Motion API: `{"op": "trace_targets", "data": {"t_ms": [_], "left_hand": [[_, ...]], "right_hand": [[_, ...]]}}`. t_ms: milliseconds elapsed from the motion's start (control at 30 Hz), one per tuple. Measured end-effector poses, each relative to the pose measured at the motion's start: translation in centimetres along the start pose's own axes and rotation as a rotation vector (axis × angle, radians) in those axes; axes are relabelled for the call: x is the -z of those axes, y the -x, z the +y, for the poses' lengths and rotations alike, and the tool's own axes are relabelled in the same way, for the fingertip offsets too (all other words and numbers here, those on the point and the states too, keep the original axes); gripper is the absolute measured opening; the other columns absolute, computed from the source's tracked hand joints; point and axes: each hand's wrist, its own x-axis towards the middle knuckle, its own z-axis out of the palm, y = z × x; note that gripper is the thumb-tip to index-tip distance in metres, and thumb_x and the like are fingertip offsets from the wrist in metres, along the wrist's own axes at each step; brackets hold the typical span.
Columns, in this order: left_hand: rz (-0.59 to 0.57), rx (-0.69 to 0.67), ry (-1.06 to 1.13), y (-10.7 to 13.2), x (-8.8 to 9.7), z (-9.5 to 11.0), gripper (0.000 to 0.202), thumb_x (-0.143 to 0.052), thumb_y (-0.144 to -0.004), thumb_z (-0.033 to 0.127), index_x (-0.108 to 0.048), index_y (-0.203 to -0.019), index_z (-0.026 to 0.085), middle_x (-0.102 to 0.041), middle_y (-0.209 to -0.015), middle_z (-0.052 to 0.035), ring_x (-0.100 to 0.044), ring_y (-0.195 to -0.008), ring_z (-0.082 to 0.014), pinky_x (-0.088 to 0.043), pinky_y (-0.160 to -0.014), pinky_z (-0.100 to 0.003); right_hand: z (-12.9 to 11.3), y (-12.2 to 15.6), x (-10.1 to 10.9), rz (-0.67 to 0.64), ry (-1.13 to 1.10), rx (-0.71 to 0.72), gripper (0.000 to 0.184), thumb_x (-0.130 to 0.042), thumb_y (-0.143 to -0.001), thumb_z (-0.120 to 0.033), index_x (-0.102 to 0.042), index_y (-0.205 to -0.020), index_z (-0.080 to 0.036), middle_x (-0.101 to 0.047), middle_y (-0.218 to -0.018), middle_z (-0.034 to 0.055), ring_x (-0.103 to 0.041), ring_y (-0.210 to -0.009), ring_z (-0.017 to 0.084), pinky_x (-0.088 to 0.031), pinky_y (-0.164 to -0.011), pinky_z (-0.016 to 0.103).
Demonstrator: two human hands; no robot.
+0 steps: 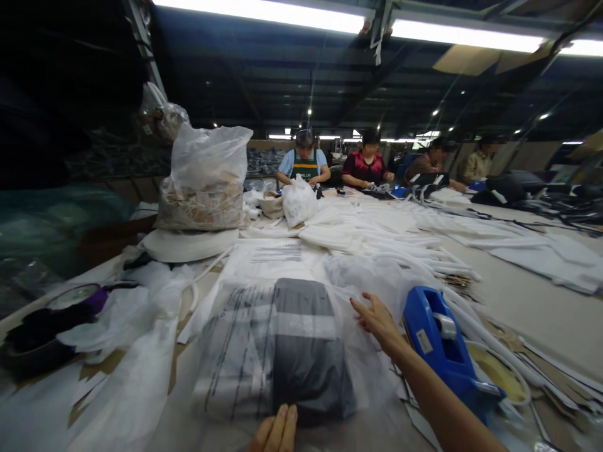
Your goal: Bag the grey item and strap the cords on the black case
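In front of me lies a clear plastic bag (245, 358) with printed black lines, holding a dark grey folded item (306, 351) with a pale band across it. At the bottom of the view my left hand (277, 430) rests its outstretched fingers on the bag's near edge; the rest of that hand is cut off. My right hand (377, 319) is over the loose plastic on the bag's right side, fingers apart and open; whether it touches the film I cannot tell. Just right of it stands a blue tape dispenser (440, 345).
A tall clear sack of tan pieces (202, 207) stands at the back left on a round white stack (191, 245). White strips (377, 235) cover the middle of the table. A yellowish tape roll (499, 373) lies right of the dispenser. Several people work along the far side.
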Motion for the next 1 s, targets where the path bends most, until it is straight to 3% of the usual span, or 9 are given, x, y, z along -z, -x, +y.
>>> {"op": "trace_targets", "data": {"t_ms": [67, 133, 333, 433, 533, 600, 767, 867, 1000], "left_hand": [[-0.192, -0.062, 0.062, -0.8, 1.2, -0.5, 0.042, -0.027, -0.086, -0.002, -0.066, -0.078, 0.011, -0.069, -0.084, -0.0001, -0.062, -0.087, -0.0094, -0.025, -0.110, -0.032], [-0.308, -0.067, 0.114, -1.4, 2.2, -0.9, 0.042, -0.025, -0.086, -0.001, -0.065, -0.077, 0.011, -0.069, -0.085, -0.0017, -0.063, -0.081, -0.0098, -0.023, -0.111, -0.033], [-0.269, -0.075, 0.149, -2.1, 2.7, -0.9, 0.038, -0.029, -0.082, 0.000, -0.057, -0.061, 0.014, -0.070, -0.082, -0.0061, -0.065, -0.081, -0.0144, -0.032, -0.104, -0.035], [-0.267, -0.059, 0.176, -2.3, 2.7, -0.9, 0.036, -0.029, -0.081, -0.001, -0.055, -0.060, 0.013, -0.069, -0.084, -0.0083, -0.065, -0.085, -0.0163, -0.036, -0.101, -0.034], [-0.277, -0.034, 0.223, -2.3, 3.1, -0.8, 0.033, -0.032, -0.080, -0.002, -0.056, -0.063, 0.012, -0.069, -0.088, -0.0114, -0.062, -0.093, -0.0195, -0.042, -0.094, -0.033], [-0.279, -0.022, 0.235, -2.3, 3.3, -0.7, 0.032, -0.032, -0.080, -0.002, -0.057, -0.065, 0.011, -0.068, -0.090, -0.0125, -0.061, -0.096, -0.0211, -0.045, -0.090, -0.033], [-0.246, 0.019, 0.298, -2.7, 3.2, -0.7, 0.032, -0.034, -0.080, -0.001, -0.058, -0.063, 0.012, -0.068, -0.085, -0.0097, -0.062, -0.089, -0.0191, -0.048, -0.083, -0.031], [-0.231, 0.037, 0.306, -2.7, 3.1, -0.7, 0.030, -0.036, -0.080, 0.001, -0.060, -0.065, 0.011, -0.067, -0.081, -0.0085, -0.062, -0.085, -0.0184, -0.049, -0.081, -0.033], [-0.279, 0.051, 0.308, -2.3, 3.1, -0.5, 0.027, -0.037, -0.078, 0.000, -0.060, -0.067, 0.009, -0.067, -0.089, -0.0139, -0.060, -0.095, -0.0230, -0.048, -0.084, -0.037]], "right_hand": [[0.8, 1.7, 0.1, 0.001, -0.002, 0.058, 0.048, -0.049, -0.080, -0.034, -0.046, -0.121, -0.008, -0.060, -0.054, -0.0027, -0.060, -0.053, 0.015, -0.045, -0.052, 0.023], [1.6, 2.9, 0.3, 0.054, 0.024, 0.113, 0.044, -0.048, -0.077, -0.028, -0.049, -0.117, -0.009, -0.058, -0.053, -0.0026, -0.058, -0.052, 0.016, -0.045, -0.054, 0.026], [2.1, 6.7, 1.3, 0.309, 0.130, 0.358, 0.035, -0.036, -0.082, -0.020, -0.056, -0.109, -0.011, -0.064, -0.087, 0.0146, -0.059, -0.080, 0.027, -0.045, -0.074, 0.043], [0.7, 10.5, 1.0, 0.320, 0.163, 0.789, 0.029, -0.048, -0.083, -0.020, -0.057, -0.110, -0.016, -0.063, -0.094, 0.0115, -0.057, -0.089, 0.023, -0.045, -0.080, 0.037], [-0.9, 13.6, -0.5, 0.178, 0.214, 1.206, 0.026, -0.048, -0.084, -0.014, -0.057, -0.109, -0.016, -0.062, -0.094, 0.0093, -0.057, -0.089, 0.019, -0.048, -0.076, 0.032], [-1.4, 14.6, -2.0, 0.173, 0.211, 1.260, 0.022, -0.045, -0.086, -0.014, -0.060, -0.102, -0.014, -0.062, -0.089, 0.0097, -0.058, -0.084, 0.019, -0.049, -0.070, 0.031], [-1.4, 14.5, -4.6, 0.333, 0.204, 1.299, 0.022, -0.042, -0.087, -0.011, -0.061, -0.098, -0.010, -0.063, -0.083, 0.0105, -0.058, -0.082, 0.019, -0.050, -0.069, 0.031], [-1.5, 14.2, -5.5, 0.363, 0.206, 1.282, 0.027, -0.036, -0.088, -0.009, -0.061, -0.097, -0.009, -0.063, -0.081, 0.0109, -0.058, -0.082, 0.019, -0.051, -0.069, 0.032], [-2.4, 14.5, -5.9, 0.374, 0.200, 1.217, 0.030, -0.032, -0.090, -0.011, -0.061, -0.096, -0.009, -0.064, -0.082, 0.0113, -0.058, -0.079, 0.020, -0.052, -0.068, 0.033]]}}
